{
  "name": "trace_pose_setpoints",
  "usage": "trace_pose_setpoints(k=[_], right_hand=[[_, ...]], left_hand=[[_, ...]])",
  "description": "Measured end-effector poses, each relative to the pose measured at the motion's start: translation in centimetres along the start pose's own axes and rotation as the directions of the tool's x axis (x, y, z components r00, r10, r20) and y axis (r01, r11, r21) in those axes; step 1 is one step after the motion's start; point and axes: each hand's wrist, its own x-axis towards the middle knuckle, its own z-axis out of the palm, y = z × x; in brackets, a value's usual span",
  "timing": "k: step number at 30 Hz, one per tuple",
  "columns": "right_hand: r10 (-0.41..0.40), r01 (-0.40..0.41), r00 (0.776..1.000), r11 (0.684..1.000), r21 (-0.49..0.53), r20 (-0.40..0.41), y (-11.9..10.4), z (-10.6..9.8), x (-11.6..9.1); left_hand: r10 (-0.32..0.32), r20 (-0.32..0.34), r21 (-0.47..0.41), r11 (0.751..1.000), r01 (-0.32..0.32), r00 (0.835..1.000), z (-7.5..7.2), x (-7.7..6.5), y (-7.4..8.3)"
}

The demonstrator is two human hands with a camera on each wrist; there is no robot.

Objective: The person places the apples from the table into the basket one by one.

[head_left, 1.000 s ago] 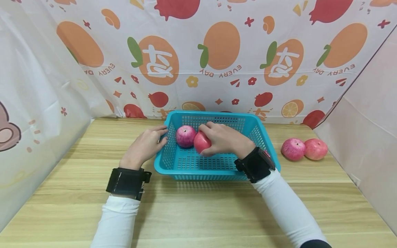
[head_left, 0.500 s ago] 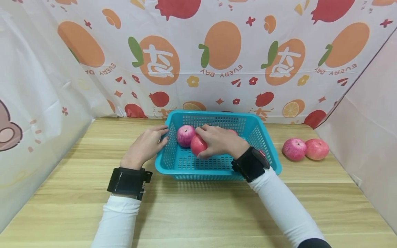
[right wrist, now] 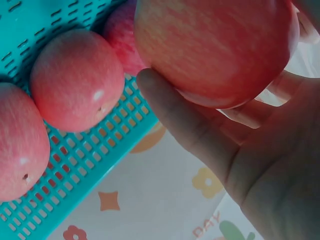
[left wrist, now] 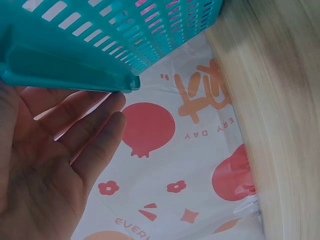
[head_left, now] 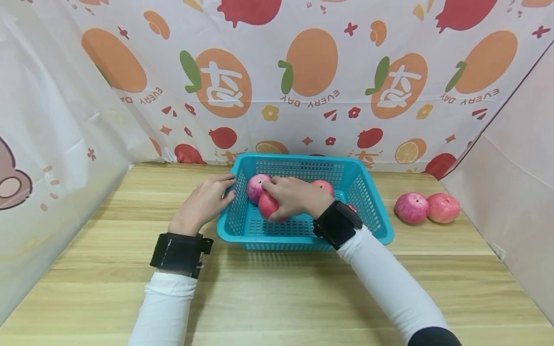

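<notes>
My right hand [head_left: 296,194] grips a red apple [head_left: 267,205] inside the blue-green plastic basket [head_left: 268,239]. A pinkish-purple apple [head_left: 256,186] sits just behind the held one, partly covered by my fingers. Behind the right hand, another apple [head_left: 323,186] shows over the knuckles. The right wrist view gives the held apple [right wrist: 215,50] close up, with thumb and fingers around it; other apples [right wrist: 77,80] lie beyond in the basket. At the basket's left side, my left hand [head_left: 201,204] touches the rim, its fingers [left wrist: 92,120] fairly straight beneath it.
Two more apples, one purplish [head_left: 411,208] and one pink [head_left: 443,208], lie side by side on the wooden table [head_left: 277,298], right of the basket. A white fruit-print cloth [head_left: 268,57] hangs right behind the basket.
My right hand has moved left within the basket, carrying the red apple toward the purplish one. The apple behind that hand has come into sight. My left hand stays at the rim.
</notes>
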Motion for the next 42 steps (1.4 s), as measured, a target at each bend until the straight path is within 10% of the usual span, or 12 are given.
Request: trace_pose_setpoints(k=[42], right_hand=[[0.078, -0.042, 0.945, 0.992, -0.119, 0.318, -1.8, 2.4, 3.5]], left_hand=[[0.012, -0.011, 0.002, 1.000, -0.012, 1.000, -0.1, -0.1, 0.1]])
